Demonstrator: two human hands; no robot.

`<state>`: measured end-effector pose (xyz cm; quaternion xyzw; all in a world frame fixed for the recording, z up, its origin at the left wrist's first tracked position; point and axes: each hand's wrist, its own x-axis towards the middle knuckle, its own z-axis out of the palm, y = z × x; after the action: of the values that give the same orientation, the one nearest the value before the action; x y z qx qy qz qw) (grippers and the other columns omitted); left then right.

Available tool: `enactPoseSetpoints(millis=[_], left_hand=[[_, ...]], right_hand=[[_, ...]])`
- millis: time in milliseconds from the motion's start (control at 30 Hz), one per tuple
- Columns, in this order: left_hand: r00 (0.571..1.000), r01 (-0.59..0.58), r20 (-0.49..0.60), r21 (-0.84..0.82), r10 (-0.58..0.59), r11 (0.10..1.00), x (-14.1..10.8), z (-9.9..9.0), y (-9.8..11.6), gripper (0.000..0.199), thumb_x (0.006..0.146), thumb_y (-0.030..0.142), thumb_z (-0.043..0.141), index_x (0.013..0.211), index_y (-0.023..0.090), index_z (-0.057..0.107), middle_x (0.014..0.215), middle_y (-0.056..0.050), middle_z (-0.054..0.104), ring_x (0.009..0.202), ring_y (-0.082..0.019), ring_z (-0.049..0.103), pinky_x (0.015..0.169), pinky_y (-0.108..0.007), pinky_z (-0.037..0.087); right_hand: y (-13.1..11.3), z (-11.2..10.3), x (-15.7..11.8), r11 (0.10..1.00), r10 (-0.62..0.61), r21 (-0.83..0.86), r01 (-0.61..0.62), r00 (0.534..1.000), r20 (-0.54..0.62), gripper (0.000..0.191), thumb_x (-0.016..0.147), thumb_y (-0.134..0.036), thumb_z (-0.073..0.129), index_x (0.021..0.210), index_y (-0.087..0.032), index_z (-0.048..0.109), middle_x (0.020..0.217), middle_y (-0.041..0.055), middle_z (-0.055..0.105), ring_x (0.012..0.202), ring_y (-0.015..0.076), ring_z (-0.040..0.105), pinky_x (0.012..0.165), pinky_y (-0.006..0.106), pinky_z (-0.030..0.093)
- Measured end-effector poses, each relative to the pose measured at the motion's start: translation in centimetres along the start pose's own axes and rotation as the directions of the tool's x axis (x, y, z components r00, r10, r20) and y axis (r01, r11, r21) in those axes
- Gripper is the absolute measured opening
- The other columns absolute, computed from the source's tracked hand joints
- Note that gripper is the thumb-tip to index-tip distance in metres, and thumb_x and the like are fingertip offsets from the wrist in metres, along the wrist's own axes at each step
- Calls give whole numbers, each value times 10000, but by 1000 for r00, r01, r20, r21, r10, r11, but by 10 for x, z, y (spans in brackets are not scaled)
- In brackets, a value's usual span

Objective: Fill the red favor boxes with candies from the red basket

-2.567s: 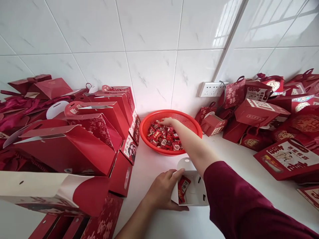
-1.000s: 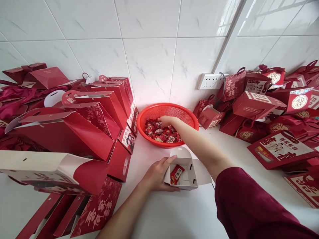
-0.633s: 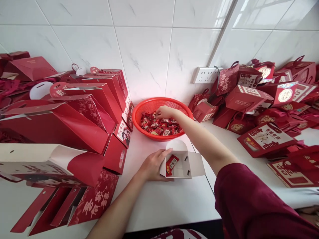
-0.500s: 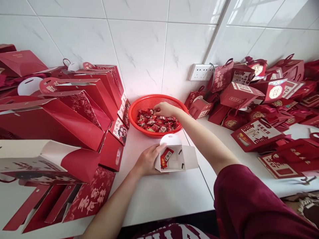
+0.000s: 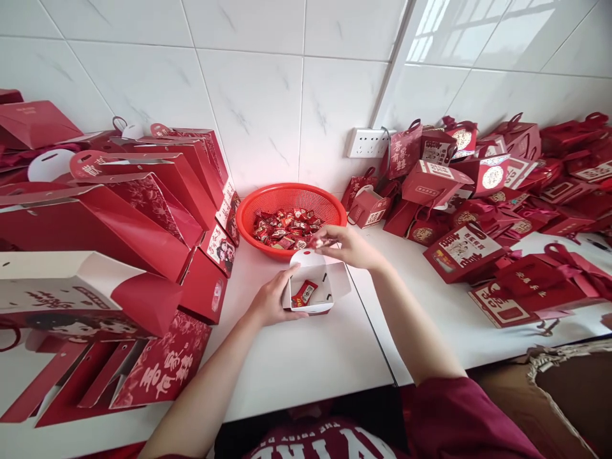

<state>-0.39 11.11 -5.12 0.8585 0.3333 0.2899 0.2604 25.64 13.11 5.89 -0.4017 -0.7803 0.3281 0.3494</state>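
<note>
My left hand (image 5: 271,298) grips the left side of a small open gift box (image 5: 329,288), white inside and red outside, tilted so its mouth faces me. Inside lies a red wrapped candy (image 5: 305,293). Just above the box's upper flap, my right hand (image 5: 351,247) pinches a wrapped candy (image 5: 322,241), partly covered by the fingers. Behind both hands sits a red plastic basket (image 5: 245,220) with many red wrapped candies (image 5: 289,228) in it.
Open red gift boxes (image 5: 143,223) stand in rows on the left. Closed red boxes with ribbons (image 5: 461,252) are heaped on the right. A white power strip (image 5: 367,143) is on the tiled wall (image 5: 253,95). A torn cardboard box (image 5: 535,395) stands at the lower right.
My right hand has come out of the basket toward me with a candy and is now over the gift box. The view has shifted slightly right; my left hand still holds the box.
</note>
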Motion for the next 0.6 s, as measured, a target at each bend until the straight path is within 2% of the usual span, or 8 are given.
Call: enactPoseSetpoints(millis=[67,167,233,367,433,500,600], left_hand=[[1000,5,2,-1,-5,1000,-1,-1,1,1091,668,554,839,1545,236,272,1516,-123,462,1371,-302,496,1129,-406,441],[1000,-14,6,10,14,1000,-1,-2,4,1083,679,527,841,1552,260,260,1513,-105,467,1356,-294,512,1114,-385,456],[1000,-27,13,25,26,999,-2,-3,7,1080,681,532,837,1555,273,258,1501,-103,479,1336,-301,531,1093,-387,475],[998,-54,30,47,53,997,-1,-3,10,1114,676,556,832,1568,292,221,1475,-119,498,1293,-320,564,1046,-398,510],[996,-86,26,61,84,994,-1,-3,10,1121,674,564,831,1570,293,214,1460,-123,509,1282,-323,572,1040,-402,515],[988,-153,0,100,154,983,-2,-3,9,1141,664,579,832,1571,284,206,1446,-136,515,1282,-334,568,1046,-423,512],[956,-268,-75,173,284,948,-3,-1,7,1217,643,598,837,1584,253,148,1420,-176,517,1277,-364,560,1039,-474,513]], right_hand=[[0,1,-18,996,-21,-86,23,1000,14,251,889,-236,602,1135,-248,650,1108,47,709,1045,217,669,950,353,513],[11,7,-40,977,-41,-212,12,991,-129,354,902,-187,565,1234,-297,620,1250,47,663,1174,229,618,1035,400,479],[24,15,-51,988,-22,-155,-15,972,-235,320,935,-237,554,1245,-298,605,1253,53,653,1168,232,620,1024,414,491],[53,31,-64,991,107,119,-65,916,-388,278,970,-426,550,1192,-269,611,1253,81,641,1119,251,637,975,445,508],[60,38,-68,967,121,254,-34,934,-335,392,964,-527,533,1255,-271,585,1345,97,595,1200,276,597,1021,471,474],[60,44,-71,919,66,393,25,974,-216,560,925,-637,528,1361,-285,523,1452,97,521,1302,307,526,1083,493,424],[54,53,-73,792,30,610,28,996,-85,702,903,-760,405,1415,-287,489,1510,80,473,1370,331,460,1116,496,395]])
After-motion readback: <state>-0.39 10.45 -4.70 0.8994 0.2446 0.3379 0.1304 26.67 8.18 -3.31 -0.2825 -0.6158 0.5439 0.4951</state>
